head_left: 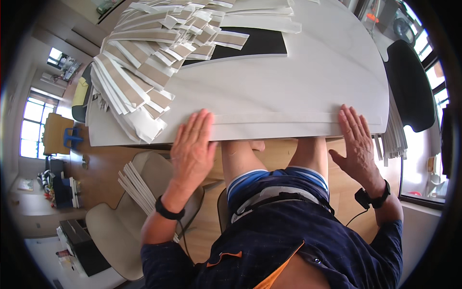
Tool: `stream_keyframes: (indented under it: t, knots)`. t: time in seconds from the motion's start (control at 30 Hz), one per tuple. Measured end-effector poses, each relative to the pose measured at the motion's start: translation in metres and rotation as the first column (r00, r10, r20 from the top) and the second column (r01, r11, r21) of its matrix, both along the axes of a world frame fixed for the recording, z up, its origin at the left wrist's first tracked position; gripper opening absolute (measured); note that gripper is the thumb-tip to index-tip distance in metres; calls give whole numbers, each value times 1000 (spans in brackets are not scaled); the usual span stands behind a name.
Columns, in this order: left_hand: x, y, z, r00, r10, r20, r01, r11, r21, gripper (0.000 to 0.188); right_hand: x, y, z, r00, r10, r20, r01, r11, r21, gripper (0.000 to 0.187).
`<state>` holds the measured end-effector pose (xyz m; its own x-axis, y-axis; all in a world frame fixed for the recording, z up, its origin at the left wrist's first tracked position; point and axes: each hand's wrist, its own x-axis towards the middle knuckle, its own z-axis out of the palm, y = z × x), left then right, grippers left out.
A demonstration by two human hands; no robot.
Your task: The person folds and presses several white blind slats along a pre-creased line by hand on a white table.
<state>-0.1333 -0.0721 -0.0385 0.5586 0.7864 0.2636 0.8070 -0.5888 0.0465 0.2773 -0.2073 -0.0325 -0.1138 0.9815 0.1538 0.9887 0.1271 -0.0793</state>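
Observation:
A long, thin white strip (274, 118) lies flat along the near edge of the white table, with one end under or beside each hand. My left hand (194, 144) rests near the strip's left part, palm down with fingers stretched out. My right hand (355, 137) lies flat toward its right part, thumb spread away from the fingers. Neither hand grips anything. At the table's left a large heap of white strips with beige bands (151, 60) is piled loosely, some hanging near the edge.
A black sheet (262, 44) lies partly under the heap, with more white strips (262, 18) behind it. Pale strips (393, 135) hang beside the table's right end, near a black chair (409, 84). Bundled strips (137, 188) lie on a beige chair (113, 231) at my left.

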Motion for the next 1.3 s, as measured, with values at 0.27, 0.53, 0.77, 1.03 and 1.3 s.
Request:
stream_keyframes:
  t: [0.27, 0.53, 0.77, 1.03, 1.3]
  knots:
    - [-26, 6, 1, 1000, 14, 22, -14, 1000, 3, 84, 73, -47, 4, 943, -316, 104, 316, 949, 9, 115]
    - [13, 5, 7, 993, -114, -2, 113, 991, -75, 99, -85, 49, 25, 946, 289, -145, -298, 954, -42, 121]
    - [-1, 9, 2, 996, -93, 12, 93, 995, -44, 88, 14, 6, -11, 995, -82, -64, 85, 995, 43, 112]
    - [-21, 13, 5, 958, -194, 213, 187, 981, 52, 55, 126, -74, -12, 751, -560, -350, 629, 768, 120, 76]
    - [-54, 26, 49, 850, 356, 388, 60, 668, -742, 16, 70, -83, -56, 493, -458, -739, 400, 874, -275, 29]
